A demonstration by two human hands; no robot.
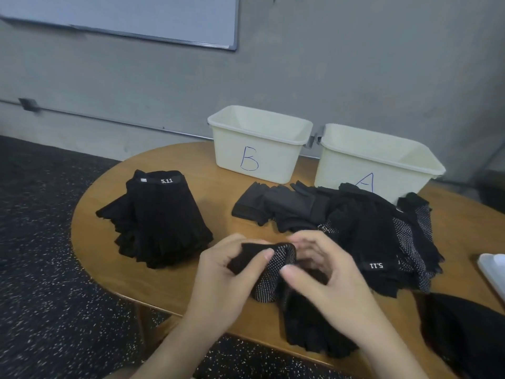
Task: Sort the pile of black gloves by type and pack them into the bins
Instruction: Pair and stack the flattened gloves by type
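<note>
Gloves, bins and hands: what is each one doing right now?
Dotted glove: folded over, held in both hands.
Left hand: fingers pinch the dotted glove.
Right hand: fingers curled on the glove.
Stacked gloves: neat pile, left on the table.
Unsorted pile: jumbled, before bin A.
Bin B: upright, looks empty.
Bin A: upright, inside partly hidden.

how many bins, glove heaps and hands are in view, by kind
Cream plastic bins, marked B and A: 2
Heaps of black fabric gloves, one stacked at left, one loose at right: 2
Bare hands, left and right, both gripping a dotted black glove: 2
Total: 6
</note>
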